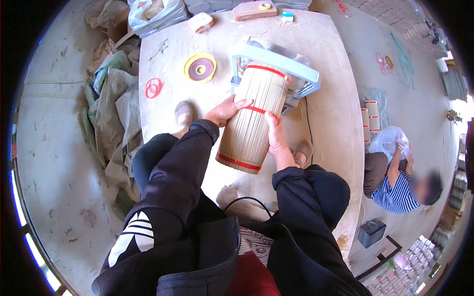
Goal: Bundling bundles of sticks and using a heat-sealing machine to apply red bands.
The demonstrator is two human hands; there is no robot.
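Observation:
A thick bundle of thin pale sticks lies tilted between my hands, bound by red bands near both ends and around the middle. My left hand is closed on its left side, the thumb laid over the front by the middle band. On the opposite side my right hand grips it, thumb also near that band. The far end of the bundle rests at or just under the bar of a light-blue metal frame; contact there is unclear. What sits behind the frame is partly hidden.
On the pale board lie red bands and a yellow-rimmed round disc. Brick pieces stand at its far edge. Crumpled sacking lines the left. At right, another person handles clear plastic beside banded bundles.

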